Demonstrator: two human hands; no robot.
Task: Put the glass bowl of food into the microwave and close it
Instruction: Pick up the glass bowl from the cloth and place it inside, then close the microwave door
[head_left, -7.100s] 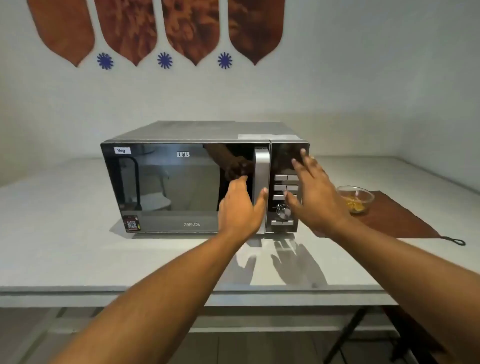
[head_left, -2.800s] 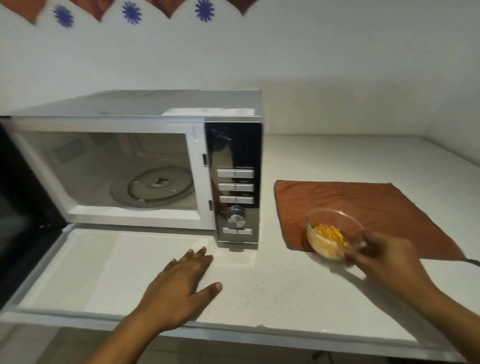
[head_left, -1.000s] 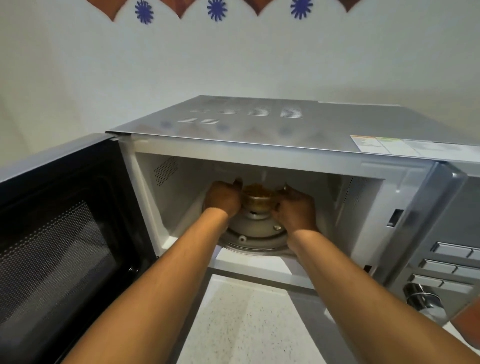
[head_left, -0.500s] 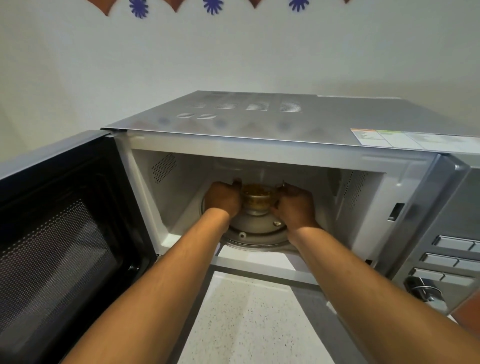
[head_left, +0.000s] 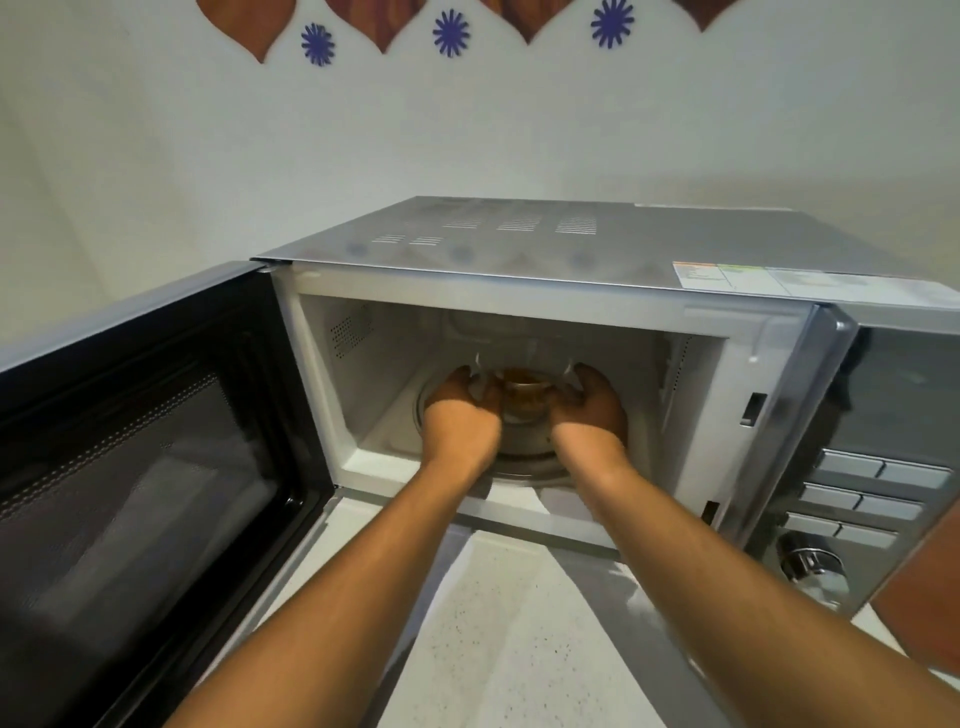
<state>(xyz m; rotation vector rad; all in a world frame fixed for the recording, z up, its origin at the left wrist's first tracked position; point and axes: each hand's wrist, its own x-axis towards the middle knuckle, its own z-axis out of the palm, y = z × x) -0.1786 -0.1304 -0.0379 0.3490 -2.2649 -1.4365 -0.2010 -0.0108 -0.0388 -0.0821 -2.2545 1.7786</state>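
Two forearms reach into the open microwave (head_left: 519, 249), which stands on a pale speckled tabletop (head_left: 509, 639). Its dark door (head_left: 140, 467) is swung wide to the left; the control panel (head_left: 862, 499) with buttons and a dial (head_left: 811, 564) lies at right. Inside the cavity sits the round turntable (head_left: 524, 452), and on it the glass bowl of food (head_left: 524, 397). The left hand (head_left: 460, 410) and right hand (head_left: 592, 408) cup the bowl from either side; whether the curled fingers press the glass or stand just off it cannot be told.
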